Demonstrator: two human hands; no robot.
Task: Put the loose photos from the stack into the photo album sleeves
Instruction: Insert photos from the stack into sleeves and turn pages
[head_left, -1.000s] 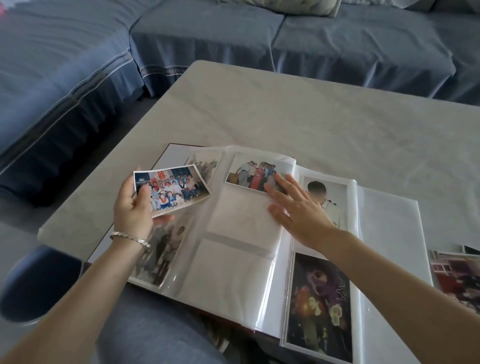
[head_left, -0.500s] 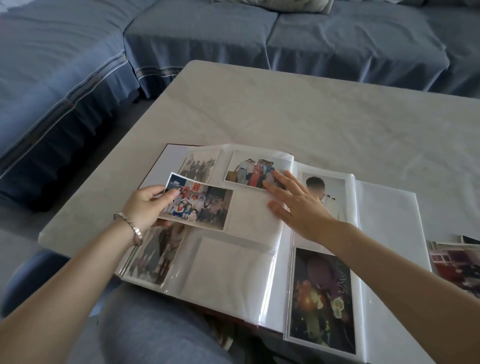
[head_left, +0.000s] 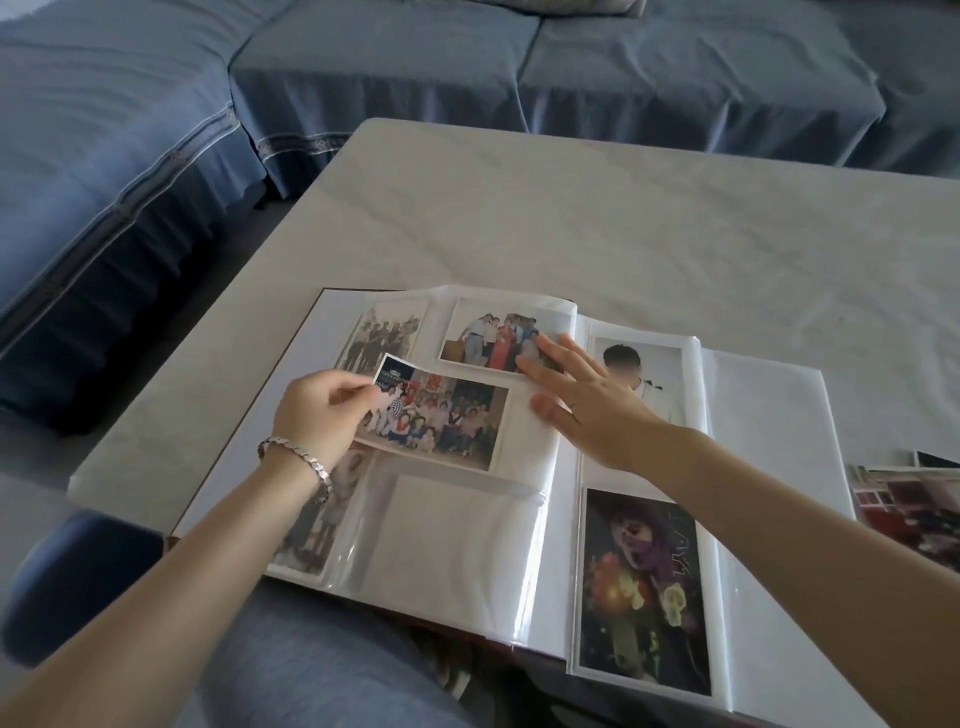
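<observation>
Loading step, prob: L hand (head_left: 322, 415) pinches left edge of group photo (head_left: 447, 421) over mid sleeve (head_left: 525, 434); R hand (head_left: 587, 400), fingers straight & apart, presses album (head_left: 763, 415) flat. Next: find sleeve mouth, push photo in.

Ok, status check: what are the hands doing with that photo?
Left hand pinches the group photo by its left edge, over the open album. Right hand flat on that album, fingers straight. Nothing in the way; loose photos lie far right.

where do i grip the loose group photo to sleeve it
Pinch the left short edge of the group photo from the left, as the left hand does: it lies flat, landscape on the album, leaving the right edge free to lead in.
</observation>
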